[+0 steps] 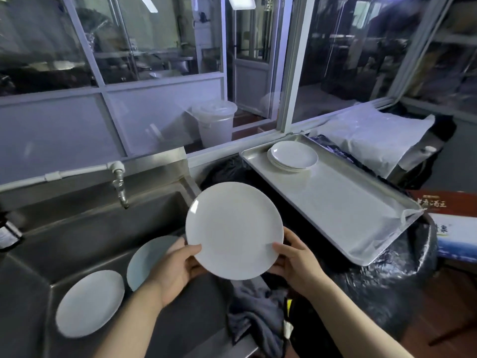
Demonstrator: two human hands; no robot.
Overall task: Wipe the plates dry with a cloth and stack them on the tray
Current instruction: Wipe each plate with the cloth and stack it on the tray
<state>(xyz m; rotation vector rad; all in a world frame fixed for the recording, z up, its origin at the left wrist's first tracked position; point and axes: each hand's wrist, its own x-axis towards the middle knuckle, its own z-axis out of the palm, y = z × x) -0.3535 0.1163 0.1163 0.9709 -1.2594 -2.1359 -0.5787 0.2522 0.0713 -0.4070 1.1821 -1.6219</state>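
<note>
The sink (85, 228) at my left holds two plates (89, 303); the tray (343, 210) at my right carries a stack (293, 155). Both hands, left (178, 270) and right (296, 262), grip one plate (233, 229) by its near rim, above the cloth (258, 313). It looks wiped; next it goes onto the stack.

two plates (89, 303) are lying in the sink (77, 228), left of the held plate (233, 229); a cloth (258, 313) is hanging below it, and the tray (335, 202), bearing a plate stack (293, 156), is sitting to the right.
</note>
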